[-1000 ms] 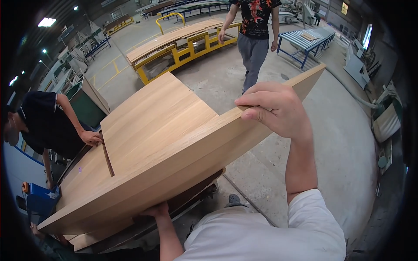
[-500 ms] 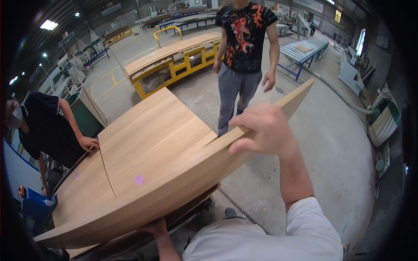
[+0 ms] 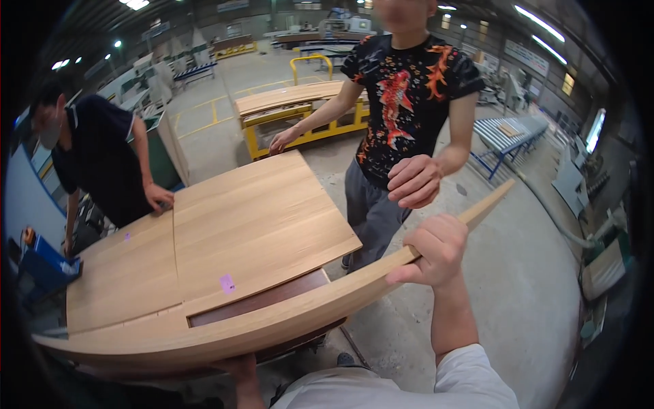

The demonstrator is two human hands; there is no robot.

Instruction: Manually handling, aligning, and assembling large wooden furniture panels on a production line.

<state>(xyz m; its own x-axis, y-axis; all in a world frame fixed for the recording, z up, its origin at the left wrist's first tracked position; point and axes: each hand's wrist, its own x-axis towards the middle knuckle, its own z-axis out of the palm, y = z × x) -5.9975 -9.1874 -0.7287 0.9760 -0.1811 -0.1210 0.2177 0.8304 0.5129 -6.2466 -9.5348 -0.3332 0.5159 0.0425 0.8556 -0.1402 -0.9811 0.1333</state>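
A long light-wood plank stretches across in front of me, looking bowed in the fisheye view. My right hand is closed round it near its right end, thumb on the near side. Under its lower edge, left of centre, my left hand holds it from below, fingers hidden by the wood. Beyond the plank lie two light-wood panels, a larger right one and a smaller left one, with a narrow seam between them. Between plank and right panel, a dark brown strip shows.
At left, a person in a dark shirt rests a hand on the panels' far edge. A person in a patterned black shirt stands beyond the plank, one hand by the panel's far corner. A yellow-framed bench and a roller table stand farther back.
The plank's right part now sits lower and nearer me, baring the dark strip. The person in the patterned shirt has come closer, one hand to the panel corner, the other raised near the plank.
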